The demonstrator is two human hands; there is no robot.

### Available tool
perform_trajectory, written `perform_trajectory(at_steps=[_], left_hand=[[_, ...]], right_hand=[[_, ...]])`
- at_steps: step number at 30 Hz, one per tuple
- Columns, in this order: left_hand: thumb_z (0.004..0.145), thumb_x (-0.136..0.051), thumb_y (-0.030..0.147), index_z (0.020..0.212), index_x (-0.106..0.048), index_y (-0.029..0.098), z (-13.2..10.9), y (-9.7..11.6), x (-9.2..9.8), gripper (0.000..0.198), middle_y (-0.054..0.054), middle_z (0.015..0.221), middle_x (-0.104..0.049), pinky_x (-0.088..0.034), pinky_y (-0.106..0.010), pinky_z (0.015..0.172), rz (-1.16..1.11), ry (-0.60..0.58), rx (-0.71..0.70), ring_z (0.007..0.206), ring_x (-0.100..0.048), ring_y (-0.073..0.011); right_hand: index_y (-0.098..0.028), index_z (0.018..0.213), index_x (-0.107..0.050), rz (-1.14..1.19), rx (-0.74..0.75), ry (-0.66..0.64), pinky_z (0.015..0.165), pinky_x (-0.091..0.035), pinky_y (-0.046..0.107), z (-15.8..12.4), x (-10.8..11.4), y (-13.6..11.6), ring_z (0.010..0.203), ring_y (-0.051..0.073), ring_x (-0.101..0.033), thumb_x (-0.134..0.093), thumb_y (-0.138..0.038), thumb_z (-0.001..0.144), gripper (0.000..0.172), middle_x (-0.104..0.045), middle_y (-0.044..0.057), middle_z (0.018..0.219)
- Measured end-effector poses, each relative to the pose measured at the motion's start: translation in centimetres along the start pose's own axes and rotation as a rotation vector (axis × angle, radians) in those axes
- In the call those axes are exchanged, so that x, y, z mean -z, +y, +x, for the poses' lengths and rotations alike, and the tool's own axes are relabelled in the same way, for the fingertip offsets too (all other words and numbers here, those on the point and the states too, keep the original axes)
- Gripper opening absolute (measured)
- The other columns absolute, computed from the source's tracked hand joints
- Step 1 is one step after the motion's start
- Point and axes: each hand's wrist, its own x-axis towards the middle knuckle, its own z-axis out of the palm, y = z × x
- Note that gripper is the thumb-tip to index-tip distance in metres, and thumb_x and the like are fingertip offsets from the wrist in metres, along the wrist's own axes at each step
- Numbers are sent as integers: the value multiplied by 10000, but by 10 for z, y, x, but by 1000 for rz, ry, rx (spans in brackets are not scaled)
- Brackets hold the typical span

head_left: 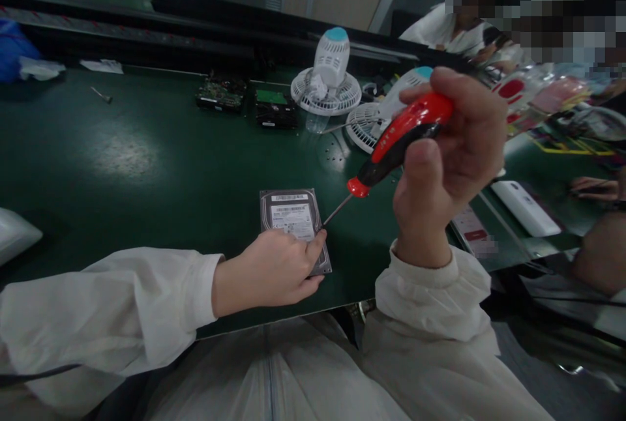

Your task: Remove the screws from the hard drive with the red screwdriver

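Note:
A hard drive (292, 209) with a white label lies flat on the green tabletop in front of me. My left hand (281, 268) is pressed over its lower part, holding it, with the index finger at the right edge and the thumb by the near corner. My right hand (450, 141) is wrapped around the handle of a red and black screwdriver (396, 141), tilted down to the left. The screwdriver's tip meets the drive's right edge beside my left index fingertip. My left palm hides part of the drive.
Two more drives, one with a circuit board (222, 93) and one with a green board (274, 108), lie at the back. White fans (327, 92) stand beside them, near several small screws (334, 159). A white phone-like object (525, 208) lies right. Other people sit at right.

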Motion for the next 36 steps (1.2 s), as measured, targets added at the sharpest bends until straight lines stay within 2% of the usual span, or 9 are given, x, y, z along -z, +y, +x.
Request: perform_trajectory(at_steps=[3, 6, 9, 14, 21, 26, 31, 34, 36], left_hand=[[964, -520, 457, 1430, -538, -7, 0, 0, -1, 658, -126, 798, -768, -486, -340, 514, 1, -10, 3, 648, -724, -257], [967, -511, 464, 1430, -538, -5, 0, 0, -1, 660, -130, 803, -768, -492, -344, 520, 6, -12, 5, 651, -722, -256], [969, -506, 459, 1429, -536, -14, -1, 0, 0, 660, -135, 816, -768, -492, -353, 517, 2, -18, 1, 651, -722, -259], [969, -502, 465, 1428, -537, -19, 0, 0, -2, 668, -136, 828, -771, -482, -350, 515, -6, -12, 0, 650, -723, -259], [983, -478, 465, 1428, -527, -28, -1, -1, -3, 666, -123, 809, -771, -485, -359, 506, -16, 20, -21, 638, -717, -251], [974, -498, 453, 1415, -539, -35, -1, -1, -3, 659, -121, 794, -769, -494, -367, 500, -12, 31, -20, 627, -717, -255], [977, -486, 460, 1416, -542, -27, 0, 0, -2, 657, -123, 810, -773, -513, -380, 511, -10, 29, -16, 640, -725, -266], [967, -499, 468, 1418, -541, -27, -1, 0, -2, 671, -128, 825, -778, -525, -396, 520, -4, 12, -3, 652, -731, -282], [964, -505, 474, 1424, -538, -22, -1, 1, -3, 677, -128, 830, -780, -532, -400, 533, -3, 6, 5, 661, -734, -287]], right_hand=[[-324, 1318, -662, -94, 32, -24, 991, -565, 407, 1, 3, -5, 1185, 222, -608, -698, -494, 865, 485, -659, -3, 1198], [-328, 1363, -635, 2, -16, -31, 971, -583, 411, 0, 4, -5, 1143, 218, -654, -651, -433, 892, 482, -649, -14, 1317], [-346, 1390, -607, 59, -19, -61, 935, -606, 409, -1, 3, -2, 1107, 217, -684, -567, -509, 913, 506, -617, -28, 1389], [-346, 1329, -656, -54, 41, -31, 923, -582, 329, 0, 4, -3, 1157, 198, -611, -683, -479, 860, 489, -666, -39, 1271], [-308, 1348, -656, 68, -42, -25, 835, -607, 371, -1, 1, -3, 978, 209, -702, -609, -480, 874, 506, -666, -8, 1301], [-337, 1298, -687, -71, 23, 7, 889, -583, 340, 2, 2, -4, 1089, 221, -641, -713, -499, 823, 502, -689, -10, 1181], [-354, 1341, -653, 8, -91, -32, 784, -601, 379, 0, 1, -8, 952, 238, -705, -591, -452, 882, 473, -684, 5, 1256], [-361, 1287, -672, -82, -128, 8, 776, -588, 382, 2, -1, -15, 952, 238, -703, -548, -530, 921, 421, -682, 23, 1197], [-330, 1223, -702, -192, -90, 14, 758, -564, 374, 6, -1, -21, 936, 229, -667, -641, -560, 879, 418, -692, 33, 1090]])
